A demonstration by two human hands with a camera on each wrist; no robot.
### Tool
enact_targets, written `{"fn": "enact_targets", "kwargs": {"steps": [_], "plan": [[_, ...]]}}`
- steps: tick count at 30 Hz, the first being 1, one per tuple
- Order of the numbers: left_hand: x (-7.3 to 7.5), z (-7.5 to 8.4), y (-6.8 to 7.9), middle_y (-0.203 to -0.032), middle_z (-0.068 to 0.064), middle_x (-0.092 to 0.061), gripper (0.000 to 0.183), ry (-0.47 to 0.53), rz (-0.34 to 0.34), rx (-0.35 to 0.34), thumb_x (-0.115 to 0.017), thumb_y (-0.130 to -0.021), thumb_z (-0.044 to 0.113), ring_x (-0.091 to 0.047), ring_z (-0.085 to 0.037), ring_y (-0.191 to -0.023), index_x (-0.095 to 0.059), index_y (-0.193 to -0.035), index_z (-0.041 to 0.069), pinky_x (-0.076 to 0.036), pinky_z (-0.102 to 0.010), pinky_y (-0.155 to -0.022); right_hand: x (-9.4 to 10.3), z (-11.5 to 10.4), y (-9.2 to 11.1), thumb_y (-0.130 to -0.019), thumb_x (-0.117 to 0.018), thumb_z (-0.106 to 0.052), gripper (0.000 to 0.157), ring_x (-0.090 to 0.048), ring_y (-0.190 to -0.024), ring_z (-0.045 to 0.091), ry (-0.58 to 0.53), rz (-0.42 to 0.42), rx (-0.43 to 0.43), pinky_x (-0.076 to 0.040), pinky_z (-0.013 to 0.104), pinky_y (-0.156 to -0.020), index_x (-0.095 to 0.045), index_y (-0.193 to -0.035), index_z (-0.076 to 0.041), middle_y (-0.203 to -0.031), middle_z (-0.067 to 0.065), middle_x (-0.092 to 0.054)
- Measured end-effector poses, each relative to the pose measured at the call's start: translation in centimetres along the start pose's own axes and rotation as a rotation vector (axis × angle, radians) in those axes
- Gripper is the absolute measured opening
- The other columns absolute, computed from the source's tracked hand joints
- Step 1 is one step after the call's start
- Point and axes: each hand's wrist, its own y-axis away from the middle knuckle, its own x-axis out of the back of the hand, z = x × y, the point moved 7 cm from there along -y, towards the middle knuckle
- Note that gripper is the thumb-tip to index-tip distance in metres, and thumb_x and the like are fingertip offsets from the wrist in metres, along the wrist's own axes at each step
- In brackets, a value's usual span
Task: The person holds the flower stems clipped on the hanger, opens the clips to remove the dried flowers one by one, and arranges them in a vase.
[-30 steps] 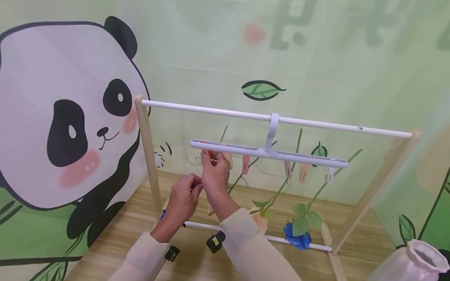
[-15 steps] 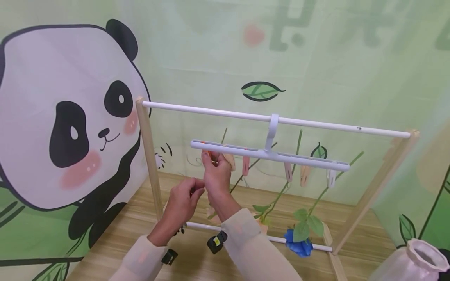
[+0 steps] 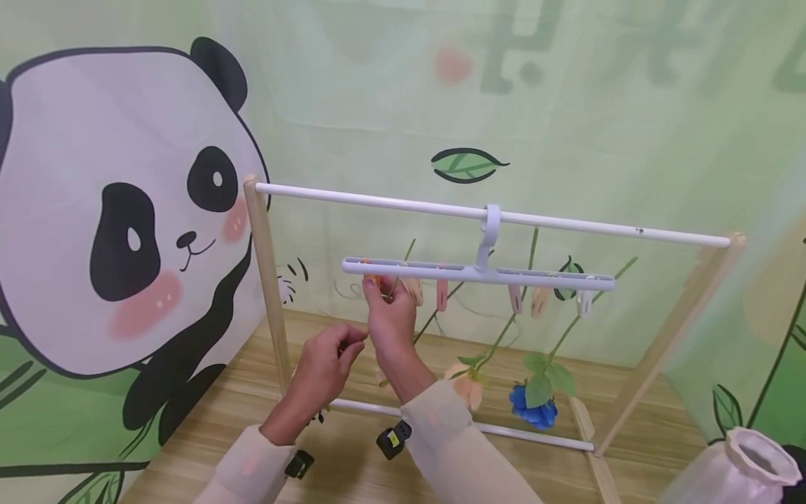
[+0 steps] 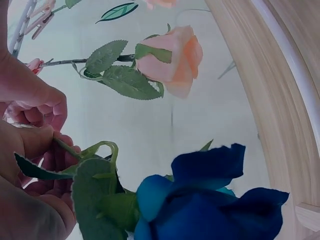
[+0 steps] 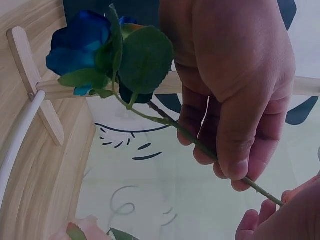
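A white clip hanger (image 3: 428,271) hangs by its hook from the rack's top rail. My right hand (image 3: 393,323) pinches an orange clothespin (image 3: 373,281) at the hanger's left end. Below and left of it, my left hand (image 3: 326,360) pinches the green stem (image 5: 196,142) of a blue rose (image 4: 210,200) between thumb and fingers. The bloom points down and away from the hanger. The stem's upper end reaches the orange clothespin beside my right fingers, which partly hide it; whether the clothespin's jaws grip the stem, I cannot tell.
A second blue rose (image 3: 534,406) and a peach rose (image 3: 466,387) hang head down from other clothespins, including a white clothespin (image 3: 585,303) and a pink clothespin (image 3: 442,294). The rack's wooden post (image 3: 267,280) stands left. A white vase (image 3: 724,469) is at lower right.
The hanger has turned a little; its right end shifts left and up, and the hanging roses sway with it. Both hands keep their holds and stay nearly in place.
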Motion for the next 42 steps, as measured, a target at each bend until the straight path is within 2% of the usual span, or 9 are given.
{"fn": "enact_targets", "kwargs": {"steps": [8,14,24,34,40,42], "plan": [[0.0,0.0,0.1,-0.090,-0.005,-0.071,0.007,-0.022,0.004,-0.022,-0.070,-0.095,0.005,-0.061,-0.013,-0.079,-0.073,-0.100,0.007,-0.055,-0.027,-0.072,1.2,1.0,0.2,-0.096,-0.069,-0.028,0.029,-0.059,-0.100,0.018,0.037,0.006,-0.049,-0.046,0.028,-0.084,-0.070,-0.117,-0.009,-0.109,0.005,-0.068],[0.2,0.1,0.3,-0.090,-0.006,-0.072,0.006,-0.025,0.015,-0.048,-0.070,-0.094,0.003,-0.062,-0.013,-0.079,-0.073,-0.098,0.005,-0.055,-0.027,-0.071,1.4,1.3,0.7,-0.095,-0.069,-0.026,0.030,-0.058,-0.105,0.019,0.012,-0.051,-0.088,-0.046,0.029,-0.090,-0.068,-0.119,-0.009,-0.110,0.004,-0.064],[-0.1,-0.8,0.8,-0.090,-0.005,-0.071,0.008,-0.035,-0.037,0.045,-0.070,-0.095,0.005,-0.061,-0.013,-0.079,-0.072,-0.102,0.008,-0.054,-0.027,-0.072,1.5,1.4,1.7,-0.097,-0.068,-0.028,0.033,-0.059,-0.105,0.019,0.043,-0.136,-0.120,-0.050,0.030,-0.092,-0.065,-0.124,-0.011,-0.115,0.005,-0.066],[-0.4,-1.4,1.5,-0.091,-0.004,-0.070,0.007,-0.019,-0.069,0.081,-0.069,-0.096,0.005,-0.060,-0.013,-0.080,-0.071,-0.102,0.009,-0.054,-0.025,-0.072,1.6,1.7,2.4,-0.098,-0.067,-0.031,0.032,-0.060,-0.102,0.017,0.079,-0.164,-0.134,-0.052,0.035,-0.096,-0.065,-0.124,-0.013,-0.115,0.004,-0.067],[-0.5,-1.6,1.7,-0.088,-0.002,-0.069,0.006,-0.027,-0.064,0.101,-0.069,-0.096,0.006,-0.059,-0.014,-0.079,-0.070,-0.100,0.010,-0.053,-0.025,-0.070,1.6,1.7,2.6,-0.099,-0.066,-0.028,0.030,-0.060,-0.098,0.016,0.076,-0.184,-0.124,-0.051,0.030,-0.090,-0.065,-0.124,-0.013,-0.114,0.004,-0.067],[-0.6,-1.6,1.8,-0.088,-0.002,-0.068,0.006,-0.031,-0.063,0.102,-0.069,-0.096,0.006,-0.059,-0.013,-0.079,-0.070,-0.100,0.010,-0.053,-0.025,-0.070,1.7,1.8,2.7,-0.098,-0.065,-0.028,0.030,-0.060,-0.100,0.016,0.084,-0.190,-0.126,-0.051,0.031,-0.092,-0.065,-0.124,-0.013,-0.115,0.003,-0.067]]}}
